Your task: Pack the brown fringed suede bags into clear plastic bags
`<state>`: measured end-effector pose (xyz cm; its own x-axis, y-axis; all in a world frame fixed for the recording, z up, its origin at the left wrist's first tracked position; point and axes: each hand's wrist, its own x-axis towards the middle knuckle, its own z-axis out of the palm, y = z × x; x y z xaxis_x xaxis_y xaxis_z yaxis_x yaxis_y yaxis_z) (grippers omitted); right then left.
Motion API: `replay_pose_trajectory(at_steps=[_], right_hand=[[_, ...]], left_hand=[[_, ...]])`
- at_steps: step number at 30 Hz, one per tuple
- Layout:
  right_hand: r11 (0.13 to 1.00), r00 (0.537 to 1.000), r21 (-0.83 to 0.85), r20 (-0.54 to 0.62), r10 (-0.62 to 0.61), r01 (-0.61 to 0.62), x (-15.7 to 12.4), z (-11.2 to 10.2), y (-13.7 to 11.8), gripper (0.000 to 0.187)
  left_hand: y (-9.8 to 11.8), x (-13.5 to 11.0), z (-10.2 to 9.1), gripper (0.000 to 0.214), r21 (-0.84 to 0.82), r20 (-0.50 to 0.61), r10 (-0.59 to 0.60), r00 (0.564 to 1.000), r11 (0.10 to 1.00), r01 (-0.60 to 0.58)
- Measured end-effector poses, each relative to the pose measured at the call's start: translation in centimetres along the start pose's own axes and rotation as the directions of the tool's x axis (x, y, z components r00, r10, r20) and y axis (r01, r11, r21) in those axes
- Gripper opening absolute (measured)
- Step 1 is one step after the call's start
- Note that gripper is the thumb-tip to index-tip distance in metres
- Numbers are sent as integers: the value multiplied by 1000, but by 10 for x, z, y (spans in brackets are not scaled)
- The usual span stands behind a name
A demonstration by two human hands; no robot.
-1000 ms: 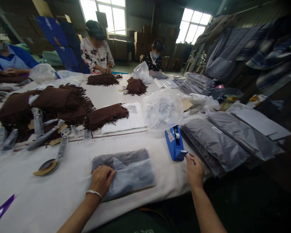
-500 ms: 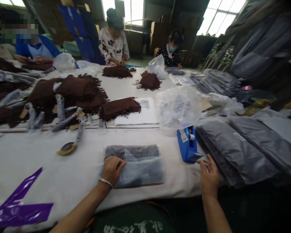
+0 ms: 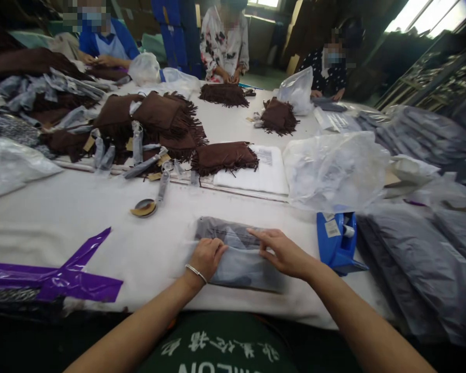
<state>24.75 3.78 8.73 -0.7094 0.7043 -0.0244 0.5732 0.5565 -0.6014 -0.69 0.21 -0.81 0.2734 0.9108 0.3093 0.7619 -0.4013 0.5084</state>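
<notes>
A flat grey item in a clear plastic bag (image 3: 248, 272) lies on the white-covered table in front of me. My left hand (image 3: 207, 258) presses on its left part, fingers curled together on the edge of the folded plastic. Over the upper right part of the bag is my right hand (image 3: 277, 251), its index finger stretched along the flap and the thumb apart below. Whether a strip of tape sits under those fingers I cannot make out. The blue tape dispenser (image 3: 332, 243) stands right of my right hand, untouched.
Grey bagged packages (image 3: 415, 264) are stacked at the right. Brown fringed textiles (image 3: 159, 116) pile up at back left, near a round dark-rimmed object (image 3: 143, 208). A crumpled clear bag (image 3: 334, 168) lies behind the dispenser. Purple tape (image 3: 77, 277) marks the left edge. Several people work across the table.
My right hand has left the tape dispenser's tip and moved left onto the bagged item. My left hand stays on the bag. The view has shifted left and tilted down.
</notes>
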Motion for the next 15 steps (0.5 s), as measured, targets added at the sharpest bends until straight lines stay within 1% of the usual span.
replay_pose_trajectory(at_steps=[2, 3, 4, 6, 9, 11, 13, 15], right_hand=[[988, 990, -150, 139, -15, 36, 24, -4, 5, 68], [976, 983, -212, 182, -6, 45, 30, -3, 8, 70], [964, 978, -262, 208, 5, 51, 34, -2, 12, 72], [943, 975, -329, 221, 34, 42, 37, 4, 17, 75], [916, 978, -401, 181, 106, -25, 37, 11, 21, 77], [886, 976, -455, 136, 170, -90, 38, 12, 20, 79], [828, 967, -533, 67, 247, -174, 39, 9, 20, 80], [753, 948, -597, -42, 315, -277, 38, 3, 22, 81]], left_hand=[[0, 0, 0, 24, 11, 0, -2, 1000, 1000, 2], [0, 0, 0, 24, 18, 4, -3, 1000, 1000, 3], [0, 0, 0, 24, 23, 11, -4, 1000, 1000, 4], [-1, 2, 0, 24, 26, 26, -6, 1000, 1000, 5], [-1, 4, 0, 23, 27, 35, 4, 999, 1000, -5], [-1, 5, 0, 23, 34, 34, 14, 999, 999, -15], [-2, 6, 0, 23, 41, 29, 18, 999, 999, -19], [-2, 6, 0, 23, 44, 21, 15, 1000, 999, -16]])
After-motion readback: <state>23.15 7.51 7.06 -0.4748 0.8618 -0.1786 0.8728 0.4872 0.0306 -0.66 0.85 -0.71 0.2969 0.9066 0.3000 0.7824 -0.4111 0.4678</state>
